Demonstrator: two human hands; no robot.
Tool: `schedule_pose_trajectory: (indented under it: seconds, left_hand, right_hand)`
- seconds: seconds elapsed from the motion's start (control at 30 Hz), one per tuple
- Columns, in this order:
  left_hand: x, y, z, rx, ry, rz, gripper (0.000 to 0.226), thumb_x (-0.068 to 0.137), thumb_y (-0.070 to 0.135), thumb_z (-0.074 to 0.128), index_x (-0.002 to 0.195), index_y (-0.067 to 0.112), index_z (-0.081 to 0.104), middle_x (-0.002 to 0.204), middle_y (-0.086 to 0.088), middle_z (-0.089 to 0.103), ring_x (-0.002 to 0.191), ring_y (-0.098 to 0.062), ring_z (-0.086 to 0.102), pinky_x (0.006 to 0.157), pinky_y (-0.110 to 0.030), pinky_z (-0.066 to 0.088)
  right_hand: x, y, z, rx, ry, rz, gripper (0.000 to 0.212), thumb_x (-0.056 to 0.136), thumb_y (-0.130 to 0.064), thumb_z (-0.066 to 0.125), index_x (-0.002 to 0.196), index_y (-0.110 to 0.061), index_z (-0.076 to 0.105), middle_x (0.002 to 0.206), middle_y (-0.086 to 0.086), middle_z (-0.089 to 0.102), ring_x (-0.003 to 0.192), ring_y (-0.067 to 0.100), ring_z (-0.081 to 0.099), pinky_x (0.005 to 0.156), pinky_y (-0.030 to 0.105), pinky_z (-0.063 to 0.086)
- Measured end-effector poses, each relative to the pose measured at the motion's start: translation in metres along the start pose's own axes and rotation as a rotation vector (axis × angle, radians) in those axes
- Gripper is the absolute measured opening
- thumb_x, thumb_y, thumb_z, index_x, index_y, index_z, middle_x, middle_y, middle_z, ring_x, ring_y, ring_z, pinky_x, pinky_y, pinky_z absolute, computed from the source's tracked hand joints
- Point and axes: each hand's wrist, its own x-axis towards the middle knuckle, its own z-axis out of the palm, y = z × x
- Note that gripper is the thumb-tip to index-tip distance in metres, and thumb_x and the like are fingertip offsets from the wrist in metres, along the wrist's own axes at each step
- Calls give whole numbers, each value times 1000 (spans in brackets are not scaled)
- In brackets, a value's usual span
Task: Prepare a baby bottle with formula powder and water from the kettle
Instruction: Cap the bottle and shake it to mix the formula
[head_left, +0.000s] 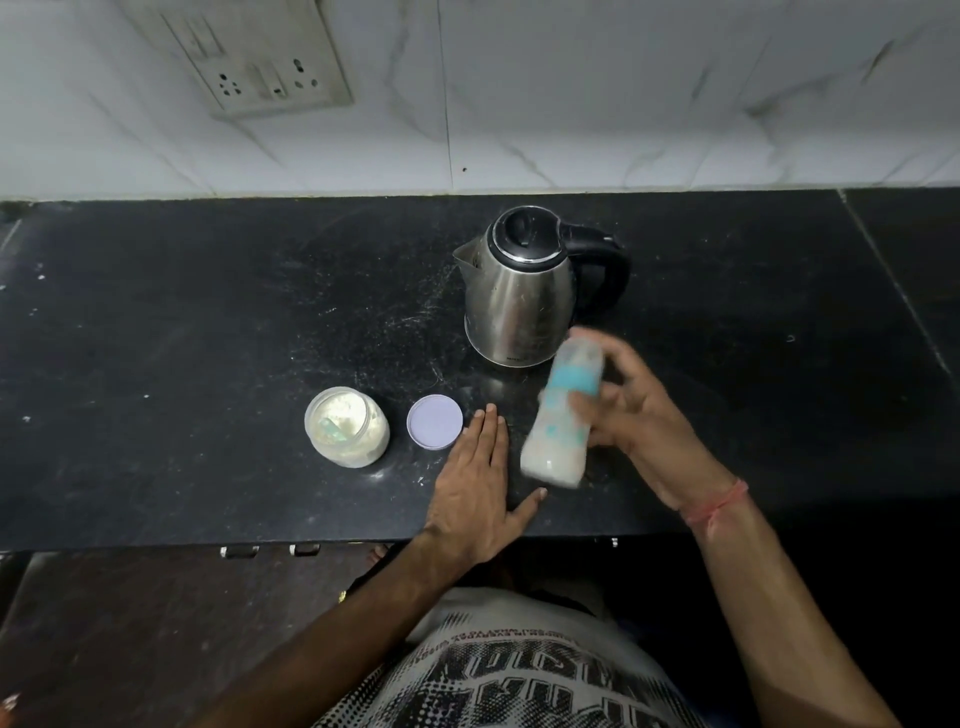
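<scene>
My right hand (644, 415) grips a baby bottle (558, 415) with a blue collar and clear cap; it is tilted, blurred by motion and holds milky white liquid. My left hand (480, 488) lies flat, fingers together, on the black counter (208, 338) beside the bottle, holding nothing. A steel kettle (519, 296) with a black lid and handle stands just behind the bottle, lid down. At the left, an open clear jar of formula powder (346, 427) has a scoop lying in it. Its round lilac lid (434, 421) rests flat between the jar and my left fingertips.
A white marble-look wall with a socket panel (260, 67) rises behind the counter. The counter's front edge runs just under my wrists, with dark floor below. A red thread band sits on my right wrist.
</scene>
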Motion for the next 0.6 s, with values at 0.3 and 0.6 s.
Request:
schedule_pose_trajectory:
  seconds: [0.3, 0.6]
  left_hand:
    - [-1, 2, -4, -25, 3, -11, 112, 108, 84, 15, 178, -2, -6, 186, -23, -15, 175, -32, -15, 143, -46, 0]
    - [-4, 5, -10, -136, -25, -43, 152, 80, 114, 21, 179, 2, -7, 187, -19, -19, 174, -29, -20, 142, -46, -1]
  right_hand:
    - [5, -5, 1, 65, 87, 2, 66, 96, -26, 75, 157, -37, 50, 131, 6, 76, 118, 32, 76, 89, 48, 66]
    - [4, -5, 7, -29, 20, -10, 70, 93, -28, 79, 156, -40, 52, 129, 12, 79, 114, 30, 78, 86, 47, 64]
